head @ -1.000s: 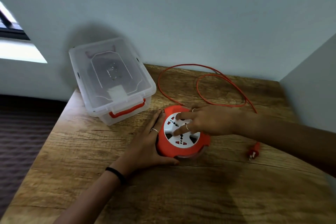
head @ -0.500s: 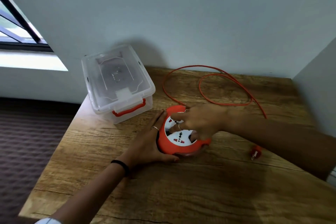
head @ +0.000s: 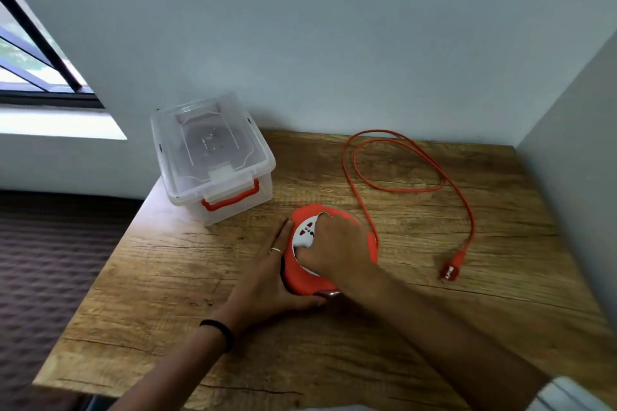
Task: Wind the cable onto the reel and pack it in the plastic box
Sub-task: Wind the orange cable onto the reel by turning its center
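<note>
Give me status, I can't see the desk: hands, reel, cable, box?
Left hand steadying reel rim; right hand on its white face. Cable mostly loose on table, plug free. Plastic box lidded, nothing blocking.

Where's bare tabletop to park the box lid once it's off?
Free: the near-left table between the plastic box and the front edge, and the near-right stretch in front of the plug. Crowded: far right under the cable loops, and the middle, where both hands work the reel.
</note>
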Demonstrator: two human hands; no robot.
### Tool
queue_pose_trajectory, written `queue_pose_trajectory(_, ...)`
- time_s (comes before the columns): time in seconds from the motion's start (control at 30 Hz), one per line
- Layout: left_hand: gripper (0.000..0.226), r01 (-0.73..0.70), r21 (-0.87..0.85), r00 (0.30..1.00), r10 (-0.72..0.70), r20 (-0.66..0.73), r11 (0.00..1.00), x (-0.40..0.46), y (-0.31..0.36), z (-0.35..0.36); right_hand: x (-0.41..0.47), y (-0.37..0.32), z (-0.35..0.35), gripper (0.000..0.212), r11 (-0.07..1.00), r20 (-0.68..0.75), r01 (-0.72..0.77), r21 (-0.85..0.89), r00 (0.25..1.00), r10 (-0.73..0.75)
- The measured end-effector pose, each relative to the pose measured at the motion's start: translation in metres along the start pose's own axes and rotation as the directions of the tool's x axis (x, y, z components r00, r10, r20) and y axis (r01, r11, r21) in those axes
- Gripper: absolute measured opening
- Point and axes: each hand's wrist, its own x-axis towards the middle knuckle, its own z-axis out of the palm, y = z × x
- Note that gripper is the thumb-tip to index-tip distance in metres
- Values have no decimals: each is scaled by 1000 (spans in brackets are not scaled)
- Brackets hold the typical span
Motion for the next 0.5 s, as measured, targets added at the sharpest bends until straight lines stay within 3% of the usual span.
queue_pose_trajectory(0.07,131,0,2,1000,0,-4,1000,0,1,0,2,-2,1,28,1000,3,-10,-1,1000,10)
queue_pose_trajectory(0.13,128,-4,7,1000,3,6,1000,0,1,0,7,4,-8,34,999,125,24,25,992,-27)
queue_pose_trajectory(0.2,128,-4,14,1000,4,16,1000,0,1,-1,16,18,-27,39,979,310,-37,201,950,-28)
queue_pose_trajectory(0.27,129,-1,24,1000,1,20,1000,0,0,-1,23,36,-46,29,938,326,-83,336,945,-34)
queue_pose_trajectory(0.37,131,3,36,1000,-4,24,999,1,-1,0,26,62,-61,25,972,105,144,186,981,-165)
queue_pose_trajectory(0.5,129,-3,41,999,1,36,999,2,-1,-2,17,69,-50,46,879,257,474,51,844,-471)
